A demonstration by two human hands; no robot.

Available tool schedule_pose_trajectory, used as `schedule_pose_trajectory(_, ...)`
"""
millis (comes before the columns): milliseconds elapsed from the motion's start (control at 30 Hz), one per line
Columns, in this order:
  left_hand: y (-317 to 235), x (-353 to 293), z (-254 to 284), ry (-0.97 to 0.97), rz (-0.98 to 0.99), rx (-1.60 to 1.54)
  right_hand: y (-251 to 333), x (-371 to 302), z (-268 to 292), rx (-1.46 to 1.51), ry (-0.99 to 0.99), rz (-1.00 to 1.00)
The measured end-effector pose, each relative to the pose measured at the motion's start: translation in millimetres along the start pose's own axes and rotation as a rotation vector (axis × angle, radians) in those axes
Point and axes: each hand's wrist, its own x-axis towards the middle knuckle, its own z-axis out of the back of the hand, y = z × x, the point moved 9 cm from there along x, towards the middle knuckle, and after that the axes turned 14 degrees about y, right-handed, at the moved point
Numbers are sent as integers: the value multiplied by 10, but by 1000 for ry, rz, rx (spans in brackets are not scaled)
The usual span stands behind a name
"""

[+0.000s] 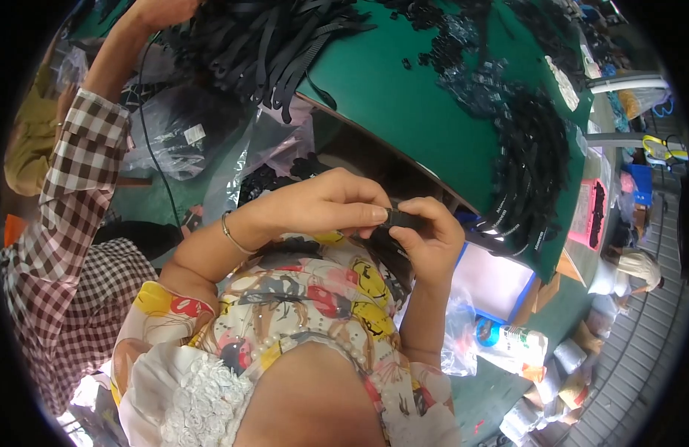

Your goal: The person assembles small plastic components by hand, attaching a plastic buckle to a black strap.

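In front of my chest, both hands meet on a small black piece (401, 219) that looks like a plastic buckle on webbing. My left hand (337, 203) pinches its left end between thumb and fingers. On the other end, the thumb and forefinger of my right hand (436, 237) are closed. A black strap (390, 252) with faint light printing hangs below the fingers, partly hidden by them. Just beyond my hands is the near edge of a green table (404, 97).
Black straps (274, 45) lie piled on the table's far left, and more bundled straps (534, 164) on its right. Small black parts (452, 45) are scattered at the back. At left, a co-worker's checked sleeve (80, 171) reaches past. A blue-edged white bin (493, 279) stands right.
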Motion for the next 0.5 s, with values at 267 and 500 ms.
schedule_pose_trajectory(267,-306,-128,144,-9,-7,662,78,-335,286,-453,58,-307)
schedule_pose_trajectory(500,623,-388,659,-143,446,1138,-370,-631,135,-924,253,-234)
